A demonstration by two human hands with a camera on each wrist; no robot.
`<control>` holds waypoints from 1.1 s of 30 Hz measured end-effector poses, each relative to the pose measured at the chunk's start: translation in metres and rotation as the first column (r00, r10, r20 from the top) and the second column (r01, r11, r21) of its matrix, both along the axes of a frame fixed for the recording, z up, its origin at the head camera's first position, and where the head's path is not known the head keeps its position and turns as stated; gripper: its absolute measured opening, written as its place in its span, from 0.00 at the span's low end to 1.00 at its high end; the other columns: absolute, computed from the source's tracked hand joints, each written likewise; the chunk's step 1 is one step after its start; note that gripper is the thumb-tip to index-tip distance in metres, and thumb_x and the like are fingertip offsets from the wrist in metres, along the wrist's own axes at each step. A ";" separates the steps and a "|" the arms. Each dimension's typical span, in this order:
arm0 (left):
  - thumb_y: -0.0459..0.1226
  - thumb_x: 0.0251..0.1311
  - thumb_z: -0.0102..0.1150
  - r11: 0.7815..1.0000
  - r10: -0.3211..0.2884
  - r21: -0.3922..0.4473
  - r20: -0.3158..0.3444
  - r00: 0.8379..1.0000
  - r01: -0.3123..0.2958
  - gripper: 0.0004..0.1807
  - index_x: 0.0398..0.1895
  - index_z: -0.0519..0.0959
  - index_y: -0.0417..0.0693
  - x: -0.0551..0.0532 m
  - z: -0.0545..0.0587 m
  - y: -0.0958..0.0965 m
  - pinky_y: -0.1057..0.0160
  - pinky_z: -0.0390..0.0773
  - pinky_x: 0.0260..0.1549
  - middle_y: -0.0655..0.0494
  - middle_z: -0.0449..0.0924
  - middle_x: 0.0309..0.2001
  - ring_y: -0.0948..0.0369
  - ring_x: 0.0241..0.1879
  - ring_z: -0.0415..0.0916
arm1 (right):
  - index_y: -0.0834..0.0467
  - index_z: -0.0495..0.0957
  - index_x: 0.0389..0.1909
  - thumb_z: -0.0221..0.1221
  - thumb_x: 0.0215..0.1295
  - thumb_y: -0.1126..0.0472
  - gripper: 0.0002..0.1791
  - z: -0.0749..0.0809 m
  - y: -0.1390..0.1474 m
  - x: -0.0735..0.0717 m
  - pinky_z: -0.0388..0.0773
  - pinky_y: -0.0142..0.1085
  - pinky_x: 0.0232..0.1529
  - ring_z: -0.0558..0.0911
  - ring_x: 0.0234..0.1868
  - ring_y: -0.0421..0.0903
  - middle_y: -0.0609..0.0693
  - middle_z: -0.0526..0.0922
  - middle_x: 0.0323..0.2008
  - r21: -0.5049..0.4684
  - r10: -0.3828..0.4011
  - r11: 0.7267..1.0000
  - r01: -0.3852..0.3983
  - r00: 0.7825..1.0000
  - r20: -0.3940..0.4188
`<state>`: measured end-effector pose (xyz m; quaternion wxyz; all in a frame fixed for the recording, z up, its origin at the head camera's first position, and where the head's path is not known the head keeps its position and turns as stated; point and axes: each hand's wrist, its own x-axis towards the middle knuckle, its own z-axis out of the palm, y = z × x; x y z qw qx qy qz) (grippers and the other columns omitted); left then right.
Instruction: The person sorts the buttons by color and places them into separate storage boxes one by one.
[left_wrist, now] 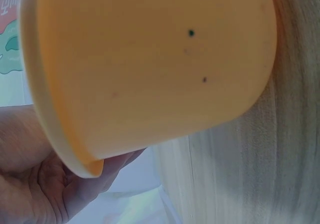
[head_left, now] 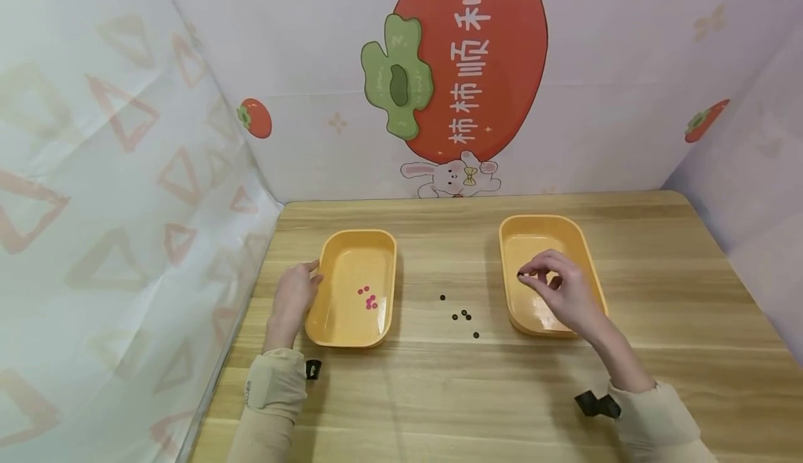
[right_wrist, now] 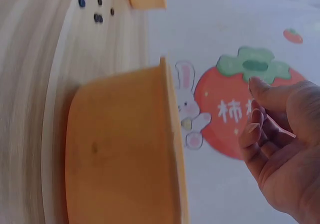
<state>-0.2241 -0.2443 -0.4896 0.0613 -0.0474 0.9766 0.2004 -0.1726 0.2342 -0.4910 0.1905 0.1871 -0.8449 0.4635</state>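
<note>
My right hand (head_left: 561, 292) is above the right yellow bin (head_left: 511, 295), pinching a small black button (head_left: 520, 275) between thumb and fingertip. In the right wrist view the fingers (right_wrist: 260, 139) curl beyond the bin's rim, and the button is hard to make out. At the left yellow bin (head_left: 351, 240), my left hand (head_left: 293, 299) holds the left side near the rim; the left wrist view shows part of its fingers hidden behind the wall. Several pink buttons (head_left: 369, 301) lie inside that bin. Between the bins, several black buttons (head_left: 464, 313) are scattered on the wooden table (head_left: 433, 393).
A printed cloth wall (head_left: 332, 156) stands behind the table, and another (head_left: 125, 205) rises along the left side. Black straps (head_left: 596, 405) hang at the right wrist, with another black piece (head_left: 313, 369) by the left sleeve.
</note>
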 end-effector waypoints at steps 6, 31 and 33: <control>0.34 0.80 0.60 1.000 0.000 0.014 -0.005 1.000 0.000 0.25 0.75 0.76 0.34 -0.001 0.001 -0.002 0.47 0.88 0.48 0.31 0.80 0.70 0.45 0.43 0.87 | 0.63 0.88 0.36 0.72 0.63 0.79 0.09 -0.007 0.023 -0.017 0.69 0.21 0.26 0.72 0.31 0.29 0.54 0.84 0.32 0.054 -0.113 0.992 0.113 0.994 0.005; 0.34 0.80 0.61 1.000 0.004 0.006 0.007 1.000 -0.004 0.25 0.75 0.76 0.35 -0.003 0.000 -0.002 0.50 0.88 0.43 0.31 0.79 0.70 0.49 0.36 0.84 | 0.67 0.90 0.43 0.74 0.63 0.75 0.08 -0.022 0.020 -0.023 0.69 0.20 0.27 0.73 0.31 0.27 0.57 0.86 0.33 0.075 -0.153 0.986 0.149 0.986 0.062; 0.34 0.80 0.61 1.000 0.007 0.011 0.008 1.000 -0.007 0.25 0.75 0.76 0.34 -0.003 0.000 -0.001 0.55 0.85 0.36 0.31 0.80 0.69 0.53 0.29 0.79 | 0.67 0.90 0.46 0.74 0.64 0.74 0.11 -0.020 0.013 -0.022 0.70 0.21 0.25 0.75 0.30 0.28 0.56 0.87 0.33 0.065 -0.122 0.991 0.116 0.988 0.090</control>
